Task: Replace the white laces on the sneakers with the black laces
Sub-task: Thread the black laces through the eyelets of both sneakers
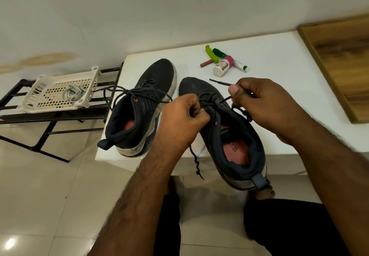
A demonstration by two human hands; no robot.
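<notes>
Two dark sneakers stand on the white table (279,60). The left sneaker (143,104) carries a black lace with loose ends across its top. The right sneaker (233,136) sits at the table's front edge, heel overhanging. My left hand (185,120) grips the tongue and lacing area of that shoe. My right hand (265,100) pinches the black lace (219,82) near the top eyelets, its tip pointing away. Another black lace end (195,162) dangles below the table edge. The white laces (72,94) lie bundled in a white plastic basket (46,100).
The basket rests on a black metal rack (52,120) left of the table. Small bottles, a tube and a green clip (223,62) lie at the table's back. A wooden board (343,62) sits at the right. Tiled floor lies below.
</notes>
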